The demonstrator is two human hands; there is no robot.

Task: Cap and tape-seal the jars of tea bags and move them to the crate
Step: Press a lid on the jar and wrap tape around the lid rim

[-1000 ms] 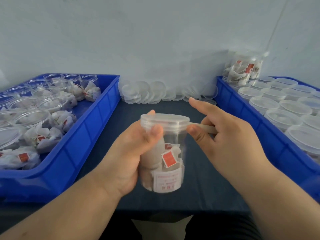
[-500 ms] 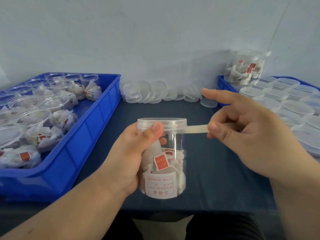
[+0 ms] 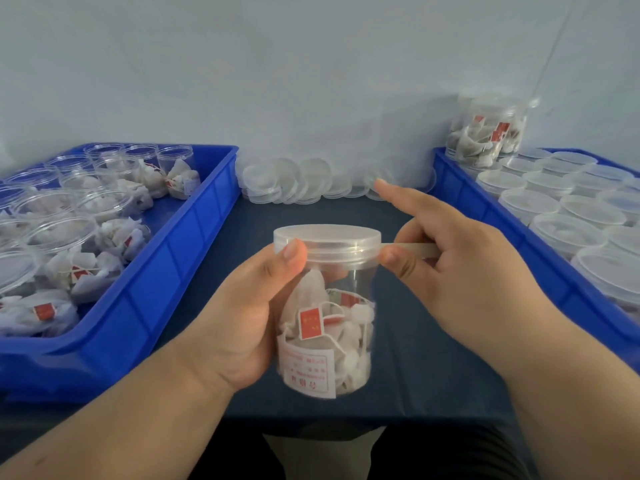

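**Jar (image 3: 349,341) of tea bags: light, slick, held up for taping**

Clear and thin-walled, the jar looks light, with only soft tea bags (image 3: 356,317) inside. Its plastic is probably stiff enough for a firm grip but smooth, so it could twist or slip. The body below the lid (image 3: 327,237) is the safest place to hold it, leaving the seam free for sealing.

It is in the air over the dark desk (image 3: 408,368), between the two blue crates. The left hand (image 3: 242,317) wraps round the jar's body, its thumb pressed on the lid's skirt. The right hand (image 3: 460,268) pinches a tape strip (image 3: 415,250) beside the lid, index finger straight out.

Half a second ago the right hand was further out, with a longer run of tape stretched clear of the lid. It has now closed in, with the thumb almost at the lid's edge, and only a short length shows. The capped jars in the right crate (image 3: 550,278) are as before.
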